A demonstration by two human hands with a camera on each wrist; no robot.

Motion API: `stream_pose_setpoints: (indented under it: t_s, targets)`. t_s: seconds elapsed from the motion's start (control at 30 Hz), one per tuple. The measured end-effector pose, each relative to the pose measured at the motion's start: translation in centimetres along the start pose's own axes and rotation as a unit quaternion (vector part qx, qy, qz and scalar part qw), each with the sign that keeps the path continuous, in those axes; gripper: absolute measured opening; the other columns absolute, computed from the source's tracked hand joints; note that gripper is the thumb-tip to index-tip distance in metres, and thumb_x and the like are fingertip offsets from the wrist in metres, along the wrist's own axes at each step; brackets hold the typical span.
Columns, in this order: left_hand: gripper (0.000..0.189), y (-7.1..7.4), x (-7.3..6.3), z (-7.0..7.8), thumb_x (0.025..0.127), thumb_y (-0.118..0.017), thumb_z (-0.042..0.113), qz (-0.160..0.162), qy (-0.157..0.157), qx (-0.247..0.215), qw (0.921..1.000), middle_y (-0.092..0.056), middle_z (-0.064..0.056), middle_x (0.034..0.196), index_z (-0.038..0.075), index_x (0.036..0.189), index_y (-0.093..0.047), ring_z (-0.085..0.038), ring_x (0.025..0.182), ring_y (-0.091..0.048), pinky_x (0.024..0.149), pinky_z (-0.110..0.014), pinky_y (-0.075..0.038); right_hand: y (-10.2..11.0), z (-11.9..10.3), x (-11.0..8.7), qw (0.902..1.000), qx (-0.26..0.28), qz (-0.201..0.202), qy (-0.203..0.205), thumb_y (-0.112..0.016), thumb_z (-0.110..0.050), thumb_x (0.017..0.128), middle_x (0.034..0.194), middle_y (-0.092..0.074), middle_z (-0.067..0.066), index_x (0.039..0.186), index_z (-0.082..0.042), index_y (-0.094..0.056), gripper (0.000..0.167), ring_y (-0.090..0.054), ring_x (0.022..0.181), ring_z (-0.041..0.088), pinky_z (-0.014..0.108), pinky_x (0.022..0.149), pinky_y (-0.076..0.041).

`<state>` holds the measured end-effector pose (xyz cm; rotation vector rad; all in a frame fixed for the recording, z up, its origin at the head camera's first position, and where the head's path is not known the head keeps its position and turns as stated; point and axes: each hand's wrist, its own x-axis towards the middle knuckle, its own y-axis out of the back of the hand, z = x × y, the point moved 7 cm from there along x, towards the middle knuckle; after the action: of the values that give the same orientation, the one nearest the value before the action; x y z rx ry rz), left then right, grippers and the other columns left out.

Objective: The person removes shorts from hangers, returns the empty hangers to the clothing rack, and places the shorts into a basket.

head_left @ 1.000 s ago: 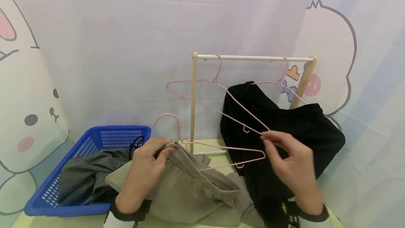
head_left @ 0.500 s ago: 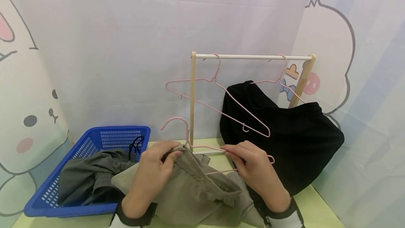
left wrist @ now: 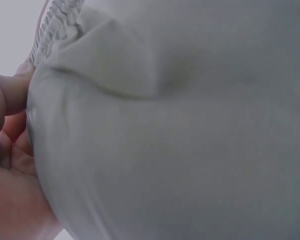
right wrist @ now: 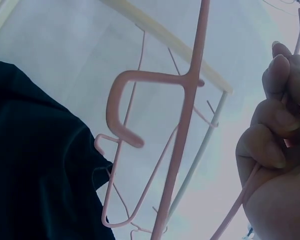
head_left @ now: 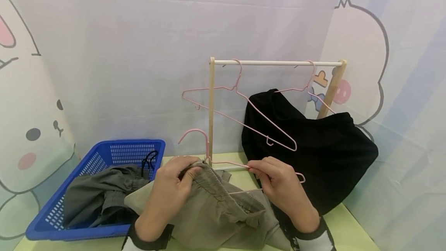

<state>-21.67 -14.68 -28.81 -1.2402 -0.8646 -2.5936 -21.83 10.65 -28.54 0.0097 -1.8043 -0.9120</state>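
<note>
My left hand (head_left: 170, 191) pinches the gathered elastic waistband of light khaki pants (head_left: 205, 216), thumb against the cloth. A pink wire hanger (head_left: 230, 162) sits with one end inside the waistband, hidden by the fabric, its hook rising beside my left fingers. On the hanger's upper bar, to the right, my right hand (head_left: 283, 183) has a pinching grip; the hanger's bare right end pokes out past it. The left wrist view is mostly filled by the pants (left wrist: 164, 150). In the right wrist view, curled fingers (right wrist: 269, 120) go around the thin pink bar.
Behind the hands stands a small rack (head_left: 278, 63) with wooden posts. An unloaded pink hanger (head_left: 258, 107) and one bearing a black garment (head_left: 313, 150) hang from it. A blue basket (head_left: 42, 224) with dark grey clothing (head_left: 101, 193) is at left, on a pale yellow-green table (head_left: 352, 227).
My right hand has come left from the hanging hanger's lower corner and taken hold of the hanger in the pants. That hanger and my left hand have shifted slightly right.
</note>
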Motion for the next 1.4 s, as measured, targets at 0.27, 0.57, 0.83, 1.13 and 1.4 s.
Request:
stream_pose_setpoints:
  t_s: [0.27, 0.57, 0.83, 1.13, 1.4]
  targets:
    - [0.015, -0.1, 0.0, 0.1, 0.094, -0.076, 0.013, -0.005, 0.002, -0.001, 1.0000, -0.072, 0.006, 0.100, 0.018, 0.107, -0.077, -0.005, 0.083, -0.058, 0.066, -0.025, -0.051, 0.3, -0.1, 0.0, 1.0000, -0.008, 0.002, -0.001, -0.080, 0.007, 0.082, 0.086, -0.069, -0.005, 0.105, -0.008, -0.080, 0.027, -0.049, 0.069, 0.004, 0.012, 0.060, -0.041]
    - [0.016, -0.1, 0.1, 0.1, 0.094, -0.076, 0.015, -0.002, -0.001, -0.003, 1.0000, -0.074, 0.004, 0.103, 0.017, 0.110, -0.077, -0.007, 0.090, -0.064, 0.070, -0.028, -0.054, 1.7, 0.5, -0.2, 0.9997, -0.021, 0.010, -0.008, -0.080, 0.007, 0.083, 0.084, -0.069, -0.004, 0.103, -0.008, -0.079, 0.026, -0.046, 0.068, 0.003, 0.013, 0.060, -0.038]
    - [0.020, -0.1, 0.1, -0.5, 0.095, -0.075, 0.015, -0.015, 0.010, 0.011, 0.9998, -0.074, -0.002, 0.109, 0.014, 0.114, -0.077, -0.014, 0.099, -0.068, 0.075, -0.032, -0.058, 4.9, 2.1, -0.8, 0.9979, -0.014, 0.050, -0.037, -0.077, 0.016, 0.081, 0.090, -0.074, -0.001, 0.098, -0.009, -0.080, 0.030, -0.051, 0.067, 0.003, 0.014, 0.058, -0.040]
    - [0.019, 0.0, 0.2, -1.2, 0.095, -0.075, 0.015, -0.023, 0.007, 0.011, 0.9996, -0.075, 0.001, 0.103, 0.015, 0.114, -0.077, -0.010, 0.089, -0.064, 0.069, -0.029, -0.056, 9.7, 4.3, -2.5, 0.9907, -0.037, 0.097, -0.087, -0.077, 0.021, 0.077, 0.081, -0.073, 0.001, 0.091, -0.009, -0.080, 0.033, -0.049, 0.059, -0.003, 0.014, 0.050, -0.037]
    - [0.019, 0.2, 0.1, -2.1, 0.094, -0.076, 0.014, -0.032, 0.022, 0.001, 0.9992, -0.075, 0.001, 0.105, 0.015, 0.113, -0.077, -0.011, 0.090, -0.066, 0.068, -0.028, -0.056, 13.7, 5.8, -4.7, 0.9831, -0.029, 0.112, -0.142, -0.073, 0.019, 0.083, 0.073, -0.064, -0.012, 0.089, -0.006, -0.078, 0.027, -0.051, 0.063, -0.002, 0.018, 0.051, -0.039]
